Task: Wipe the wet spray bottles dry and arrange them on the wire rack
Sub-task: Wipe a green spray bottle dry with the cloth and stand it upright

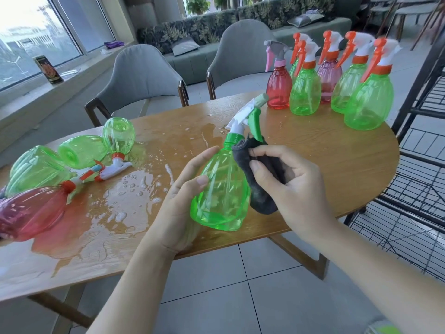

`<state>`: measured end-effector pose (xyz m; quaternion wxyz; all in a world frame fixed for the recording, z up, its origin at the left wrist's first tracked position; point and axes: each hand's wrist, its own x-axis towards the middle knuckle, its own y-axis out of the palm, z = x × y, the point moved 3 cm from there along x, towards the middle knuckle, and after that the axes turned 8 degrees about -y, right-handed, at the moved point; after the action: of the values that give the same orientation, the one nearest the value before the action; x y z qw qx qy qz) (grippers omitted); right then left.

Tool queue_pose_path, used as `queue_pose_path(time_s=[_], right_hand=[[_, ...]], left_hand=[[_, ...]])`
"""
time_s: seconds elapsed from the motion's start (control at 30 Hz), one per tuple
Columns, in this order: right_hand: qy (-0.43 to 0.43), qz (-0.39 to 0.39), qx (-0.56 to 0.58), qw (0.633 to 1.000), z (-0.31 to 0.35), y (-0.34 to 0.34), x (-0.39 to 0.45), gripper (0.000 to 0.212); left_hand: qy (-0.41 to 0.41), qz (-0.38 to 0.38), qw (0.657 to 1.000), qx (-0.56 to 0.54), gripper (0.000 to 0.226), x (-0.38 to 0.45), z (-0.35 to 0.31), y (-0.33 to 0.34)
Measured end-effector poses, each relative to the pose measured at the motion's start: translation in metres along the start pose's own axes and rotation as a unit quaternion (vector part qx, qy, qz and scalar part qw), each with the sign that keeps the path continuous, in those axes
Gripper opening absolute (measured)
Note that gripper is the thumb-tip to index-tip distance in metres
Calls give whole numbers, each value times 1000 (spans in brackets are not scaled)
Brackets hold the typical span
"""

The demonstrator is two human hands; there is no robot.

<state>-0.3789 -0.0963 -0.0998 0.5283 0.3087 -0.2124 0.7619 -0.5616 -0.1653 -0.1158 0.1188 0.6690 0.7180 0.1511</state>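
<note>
Green bottle (220,186) gripped in left hand (179,189); right hand (292,182) pinches grey cloth (261,179) against its shoulder. Wipe downward, rotating; trigger probably wet too.

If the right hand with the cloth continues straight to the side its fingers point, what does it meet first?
The right hand points left, so its grey cloth would press on the green spray bottle, which the left hand holds. They look already touching, though depth is uncertain.

Upright bottles (337,85) right, fallen bottles (72,160) left
</note>
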Motion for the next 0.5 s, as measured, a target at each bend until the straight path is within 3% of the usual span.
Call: queue_pose_path(time_s=[0.17,0.3,0.5], right_hand=[[-70,37,-29,996,11,6,-9,22],[-29,20,-2,999,10,2,-2,20],[3,19,34,999,17,0,4,25]], left_hand=[[-17,-11,998,-60,59,5,-1,3],[-40,52,997,-44,82,8,-8,7],[-50,76,993,-77,72,16,-16,15]])
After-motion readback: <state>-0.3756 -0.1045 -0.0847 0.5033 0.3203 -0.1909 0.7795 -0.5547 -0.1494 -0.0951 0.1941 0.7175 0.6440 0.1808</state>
